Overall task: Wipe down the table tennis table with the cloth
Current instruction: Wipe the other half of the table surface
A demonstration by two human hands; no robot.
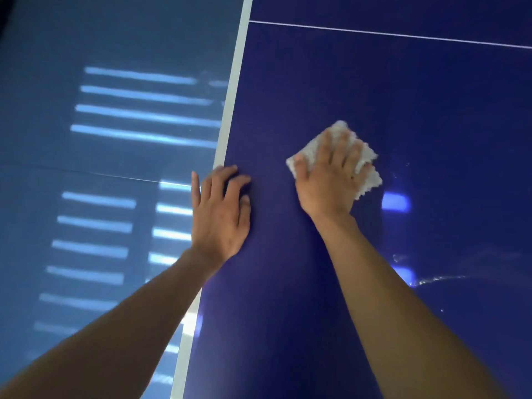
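Two bare forearms are seen entering from the lower edge of the view: the left forearm from the lower left and the right forearm from the lower right. Both are extended over the table tennis table, whose dark blue top fills the right part of the view.

The left hand is laid palm down on the table top, just beside the white edge band. Its fingers are spread and only slightly bent, and nothing is held by them. The little finger is positioned over the edge band.

The right hand is placed palm down on the cloth, near the left hand but apart from it. Its fingers are spread and nearly straight, so the cloth is pressed flat against the table top rather than gripped. The cloth is white and fluffy and is bunched into a rough square. It is located on the blue surface, well inside the edge band. Its corners are exposed beyond the fingertips and to the right of the hand.

A thin white line is marked across the table top at the far end of the view. A bright reflection is shown on the surface just right of the right wrist. Faint pale streaks are visible towards the lower right.

The floor is seen to the left of the table and is crossed by rows of light stripes.
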